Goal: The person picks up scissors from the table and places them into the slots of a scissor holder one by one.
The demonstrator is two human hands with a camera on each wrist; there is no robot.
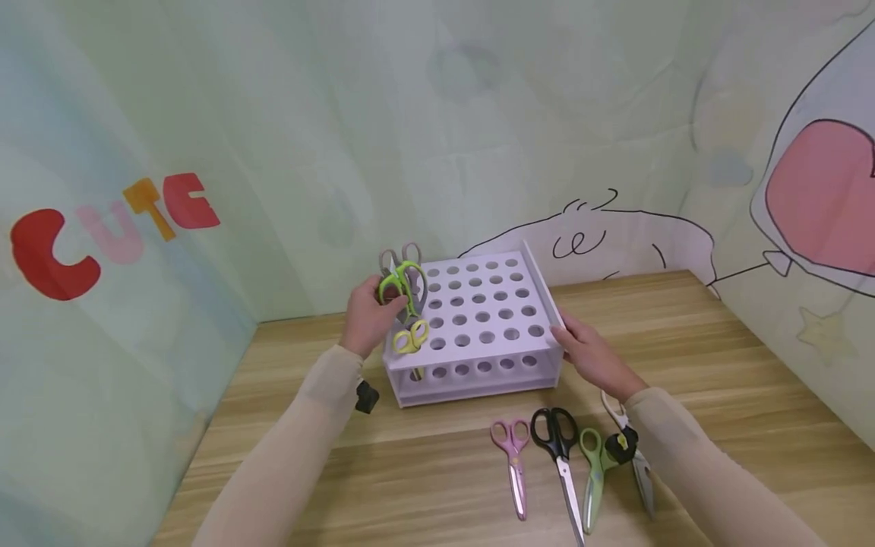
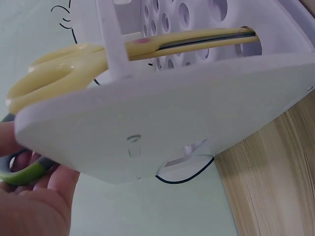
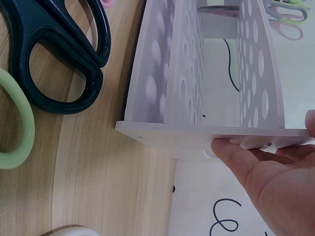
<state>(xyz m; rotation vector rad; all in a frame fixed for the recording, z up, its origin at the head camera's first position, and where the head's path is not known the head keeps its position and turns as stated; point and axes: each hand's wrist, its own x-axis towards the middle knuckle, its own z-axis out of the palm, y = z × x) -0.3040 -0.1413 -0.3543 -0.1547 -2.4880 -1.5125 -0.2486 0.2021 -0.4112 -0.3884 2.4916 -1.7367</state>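
Observation:
My left hand (image 1: 364, 317) pinches the handle of green and grey scissors (image 1: 405, 267) over the left side of a white rack (image 1: 492, 354) with rows of round holes. In the left wrist view, its fingers curl at the handle loop (image 2: 24, 176). Just in front, small yellow scissors (image 1: 413, 335) stand in a left-hand hole, blades down. Behind the green pair, scissors with mauve-grey handles (image 1: 381, 264) rise from the rack. My right hand (image 1: 593, 354) grips the rack's right side panel, with fingers (image 3: 236, 160) against its outer face and the thumb at its upper edge.
Pink scissors (image 1: 516, 465), black scissors (image 1: 563, 458), green scissors (image 1: 594, 480) and white-handled scissors (image 1: 643, 480) lie on the wooden table (image 1: 424, 463), in front of the rack to the right. Printed cloth walls (image 1: 342, 190) stand behind and at both sides.

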